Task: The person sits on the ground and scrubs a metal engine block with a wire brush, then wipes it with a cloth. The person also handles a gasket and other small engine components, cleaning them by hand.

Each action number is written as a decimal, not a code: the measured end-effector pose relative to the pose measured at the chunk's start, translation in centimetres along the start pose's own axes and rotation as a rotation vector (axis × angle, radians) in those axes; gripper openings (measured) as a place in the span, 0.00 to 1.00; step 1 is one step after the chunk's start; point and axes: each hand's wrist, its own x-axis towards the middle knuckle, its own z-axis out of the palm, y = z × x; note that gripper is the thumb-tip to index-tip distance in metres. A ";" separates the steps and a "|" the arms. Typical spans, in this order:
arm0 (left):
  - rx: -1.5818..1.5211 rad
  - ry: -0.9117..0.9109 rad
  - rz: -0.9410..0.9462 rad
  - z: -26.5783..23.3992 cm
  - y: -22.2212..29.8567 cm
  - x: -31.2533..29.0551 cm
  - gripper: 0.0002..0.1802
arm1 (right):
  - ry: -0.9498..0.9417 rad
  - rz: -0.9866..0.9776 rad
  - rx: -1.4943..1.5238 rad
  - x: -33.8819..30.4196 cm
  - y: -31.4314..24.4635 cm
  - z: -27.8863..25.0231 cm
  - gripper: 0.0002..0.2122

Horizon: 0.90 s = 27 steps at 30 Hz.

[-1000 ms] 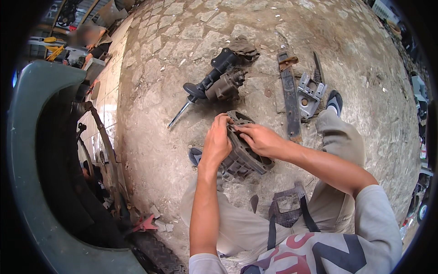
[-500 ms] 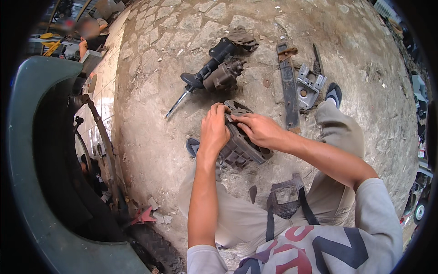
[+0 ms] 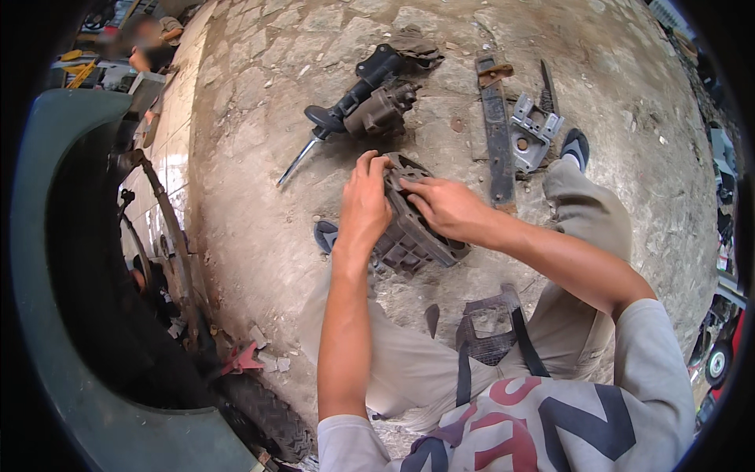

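Note:
A heavy grey-brown cast-metal housing [image 3: 409, 240] with ribbed sides and hollow openings stands tilted on the ground between my feet. My left hand [image 3: 365, 200] is closed over its upper left edge, fingers curled around the far end. Across the top lies my right hand [image 3: 447, 206], its fingers bent and pressed at the same far end, close to the left fingertips. The fingers hide whatever small detail is beneath them. Just beyond the housing rest a black shock absorber strut [image 3: 346, 106] with a shiny rod and a brown cylindrical metal part [image 3: 383, 110].
A long dark metal bar [image 3: 498, 134] and a silver bracket [image 3: 536, 134] lie at right, near my sandalled foot [image 3: 576, 148]. A green vehicle fender [image 3: 39, 259] curves along the left. Another person [image 3: 153, 47] sits far left. A dark mesh-like piece [image 3: 489, 326] lies between my legs.
My view has shifted a little, so the ground and the parts appear slightly higher. Both hands stay on the housing in nearly the same grip.

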 end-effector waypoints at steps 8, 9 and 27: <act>0.007 -0.029 -0.009 -0.3 -0.1 0.0 0.25 | 0.048 -0.097 -0.006 0.1 -0.4 0.2 0.17; -0.002 -0.021 -0.005 -0.3 -0.2 0.0 0.25 | 0.058 -0.122 0.011 0.0 -0.9 -0.2 0.17; 0.031 -0.045 0.007 -0.2 0.0 0.1 0.25 | 0.005 -0.035 0.030 0.1 0.1 -0.3 0.16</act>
